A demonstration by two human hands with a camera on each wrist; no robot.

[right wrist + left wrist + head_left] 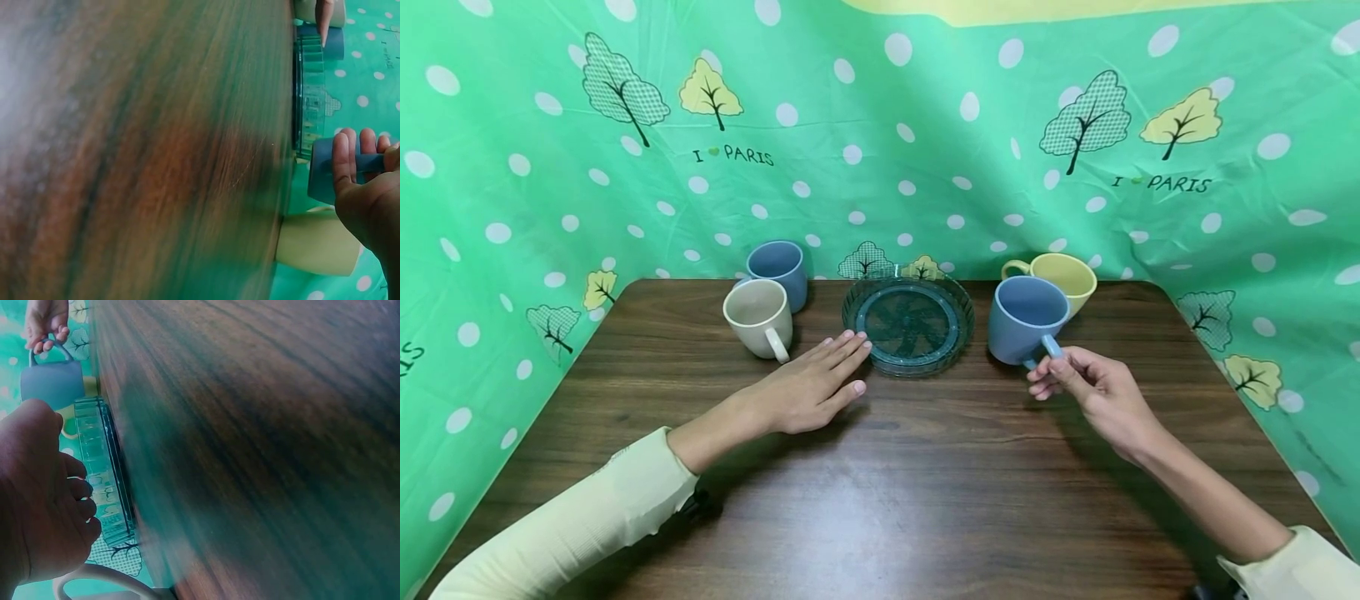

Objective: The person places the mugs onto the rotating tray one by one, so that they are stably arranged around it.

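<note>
Right fingers (1075, 381) pinch a blue mug's (1022, 325) handle (1052, 346); left fingers (852, 356) extend, empty. Only the wrist views reveal space beneath the mug.

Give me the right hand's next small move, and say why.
Probably ease the raised blue mug sideways over the glass dish: the right hand holds it by the handle, it hangs just above the table, and the dish beside it holds no mug.

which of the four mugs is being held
The blue mug in front of the yellow mug: the right hand grips its handle. The yellow mug, white mug and other blue mug are not held.
</note>
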